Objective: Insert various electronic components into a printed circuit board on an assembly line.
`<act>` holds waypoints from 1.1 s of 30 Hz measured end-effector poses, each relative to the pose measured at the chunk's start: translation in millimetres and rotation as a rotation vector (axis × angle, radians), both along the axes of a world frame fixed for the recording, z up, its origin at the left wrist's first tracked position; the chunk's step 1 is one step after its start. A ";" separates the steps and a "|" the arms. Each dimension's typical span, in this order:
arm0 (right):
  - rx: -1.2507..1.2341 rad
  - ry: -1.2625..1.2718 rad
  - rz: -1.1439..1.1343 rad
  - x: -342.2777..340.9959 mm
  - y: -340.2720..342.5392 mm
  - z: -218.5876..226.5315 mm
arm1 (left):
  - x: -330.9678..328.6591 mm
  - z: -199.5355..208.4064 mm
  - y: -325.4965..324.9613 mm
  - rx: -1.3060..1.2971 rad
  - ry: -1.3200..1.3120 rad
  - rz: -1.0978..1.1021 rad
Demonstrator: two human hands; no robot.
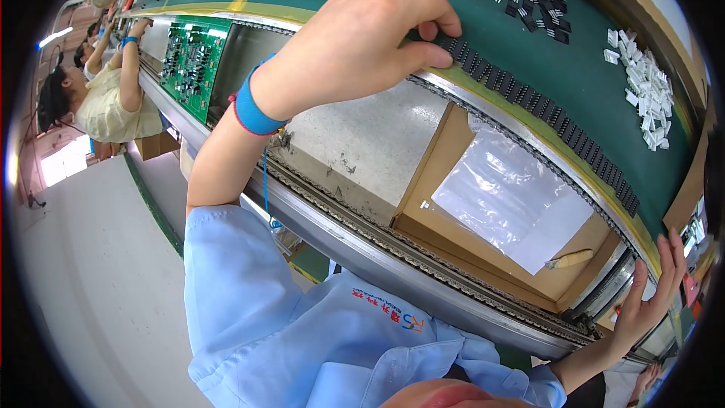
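My left hand [377, 41], with a ring and a blue wrist strap [258, 102], reaches to the left end of a long row of black multi-pin chips [540, 109]. Its thumb and fingers close around the end chip, which they partly hide. The chips stand side by side along the edge of the green work surface [483, 26], just beyond the metal rail. Far to the right, my right hand [651, 295] is open with its fingers apart, beside the rail's right end and past the row. Nothing shows in it.
Loose black three-legged parts [532, 0] and a pile of white parts [646, 91] lie beyond the row. Between the conveyor rails sit a cardboard tray [434, 174] with a clear plastic bag [506, 189] and a green circuit board [195, 64]. Another person [113, 98] works at the left.
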State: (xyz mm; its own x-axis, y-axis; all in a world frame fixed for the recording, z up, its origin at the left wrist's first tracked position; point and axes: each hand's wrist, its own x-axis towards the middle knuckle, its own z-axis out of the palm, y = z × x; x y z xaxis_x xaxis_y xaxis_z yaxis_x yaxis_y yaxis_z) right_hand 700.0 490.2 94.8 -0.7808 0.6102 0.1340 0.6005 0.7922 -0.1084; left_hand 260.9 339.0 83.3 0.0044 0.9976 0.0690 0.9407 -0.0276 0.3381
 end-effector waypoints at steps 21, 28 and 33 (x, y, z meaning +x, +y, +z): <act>-0.010 0.036 -0.054 -4.2 4.0 -2.7 | -53.3 -6.8 -40.2 0.037 0.180 0.220; 0.027 0.009 -0.027 6.8 5.9 0.4 | -2.5 -7.6 -19.2 0.098 0.161 0.239; -0.003 0.038 -0.035 1.7 3.8 1.6 | 14.2 -7.2 -15.1 0.085 0.173 0.235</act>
